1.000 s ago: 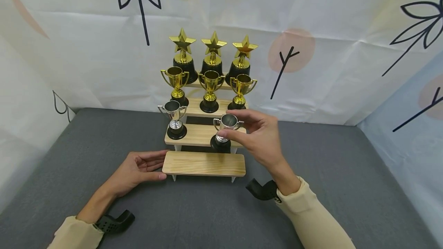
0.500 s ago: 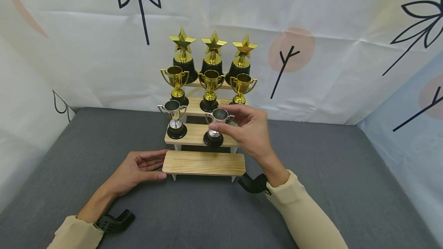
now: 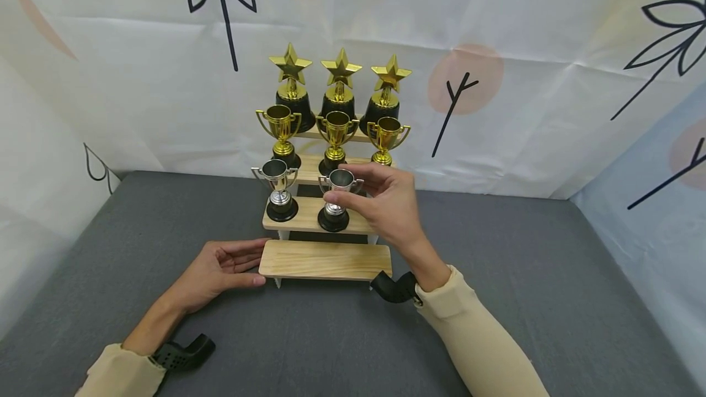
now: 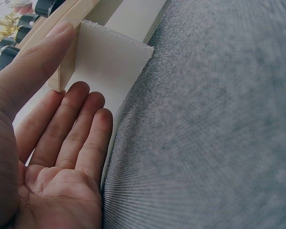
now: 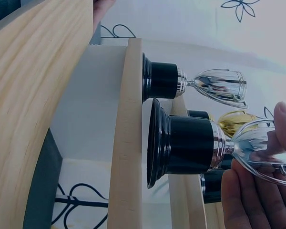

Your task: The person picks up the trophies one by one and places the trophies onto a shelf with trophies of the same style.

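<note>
My right hand (image 3: pixel 388 201) pinches a small silver trophy cup (image 3: pixel 333 210) between thumb and fingers, over the second wooden step (image 3: pixel 303 210) from the front. In the right wrist view its black base (image 5: pixel 190 145) is close to the step's front edge. Another silver trophy cup (image 3: pixel 278 189) stands upright at that step's left end. At the left end of the lowest step (image 3: pixel 325 260), my left hand (image 3: pixel 220 271) has its fingers extended. In the left wrist view those fingertips (image 4: pixel 78 90) lie along the white side support (image 4: pixel 109 62), thumb beside the board.
Three gold trophy cups (image 3: pixel 336 127) stand on the third step, the right one partly behind my hand. Three gold star trophies (image 3: pixel 342 72) fill the top step. The stand rests on a grey table (image 3: pixel 513 274) before a patterned white cloth (image 3: pixel 529 35).
My right hand has carried the silver trophy cup leftward and slightly back, from the step's right end to about its middle. The left hand has stayed in place.
</note>
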A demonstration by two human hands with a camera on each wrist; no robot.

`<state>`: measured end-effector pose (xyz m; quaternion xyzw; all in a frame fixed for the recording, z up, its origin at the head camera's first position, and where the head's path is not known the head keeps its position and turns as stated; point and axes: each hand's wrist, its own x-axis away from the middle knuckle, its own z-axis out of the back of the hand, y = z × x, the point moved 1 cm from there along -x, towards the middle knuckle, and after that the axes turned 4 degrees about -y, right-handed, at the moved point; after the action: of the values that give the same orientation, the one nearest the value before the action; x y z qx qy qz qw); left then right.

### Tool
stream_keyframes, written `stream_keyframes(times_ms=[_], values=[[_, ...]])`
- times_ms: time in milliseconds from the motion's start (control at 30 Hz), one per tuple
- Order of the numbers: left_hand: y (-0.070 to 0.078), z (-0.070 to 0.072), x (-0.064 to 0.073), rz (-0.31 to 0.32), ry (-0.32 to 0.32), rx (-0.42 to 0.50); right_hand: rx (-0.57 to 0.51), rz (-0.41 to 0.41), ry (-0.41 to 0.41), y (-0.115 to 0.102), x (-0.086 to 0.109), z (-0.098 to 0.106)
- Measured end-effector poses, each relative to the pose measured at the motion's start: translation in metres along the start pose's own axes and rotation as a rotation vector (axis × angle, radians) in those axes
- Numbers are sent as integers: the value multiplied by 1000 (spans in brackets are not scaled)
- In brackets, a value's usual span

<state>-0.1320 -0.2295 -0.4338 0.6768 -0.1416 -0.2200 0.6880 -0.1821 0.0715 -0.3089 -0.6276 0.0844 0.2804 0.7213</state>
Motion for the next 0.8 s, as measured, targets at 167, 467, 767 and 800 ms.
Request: stream_keyframes(times_ms=[167, 467, 767, 800], values=[[0, 0, 0, 3, 0, 2, 11, -1, -5, 2, -1, -1], [0, 0, 0, 2, 0, -4, 28, -32, -8, 4, -2, -3], [0, 0, 0, 2, 0, -3, 20, -39, -9, 3, -2, -7], [0, 1, 0, 1, -1, 0, 21, -37, -8, 3, -2, -7]])
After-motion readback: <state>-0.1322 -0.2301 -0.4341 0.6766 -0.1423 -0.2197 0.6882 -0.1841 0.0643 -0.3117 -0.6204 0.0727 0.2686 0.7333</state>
